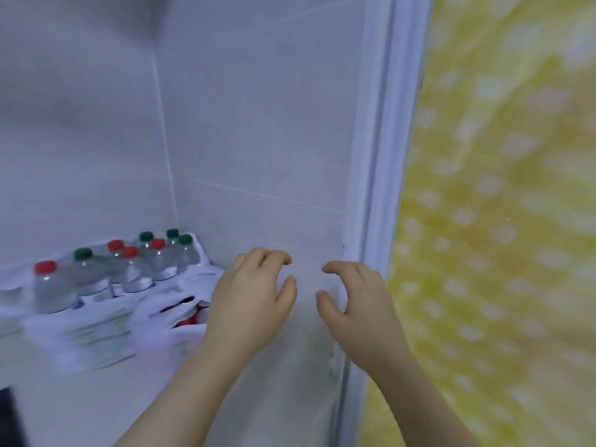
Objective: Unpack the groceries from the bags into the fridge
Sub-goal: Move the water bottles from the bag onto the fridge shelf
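I look into the white fridge (pixel 258 140), and the picture is blurred by motion. On its shelf (pixel 80 398) at the left stand several small clear bottles (pixel 129 269) with red and green caps. In front of them lie white packets (pixel 93 337) with green print and a white bag (pixel 167 317) with red items showing inside. My left hand (pixel 251 301) hovers just right of that bag, its fingers loosely curled and holding nothing. My right hand (pixel 358 304) is beside it near the fridge's right wall, also loosely curled and holding nothing.
The fridge's door seal and frame (pixel 377 188) run top to bottom right of my hands. Beyond it hangs a yellow cloth with white dots (pixel 503 221). A dark object (pixel 8 417) shows at the bottom left corner.
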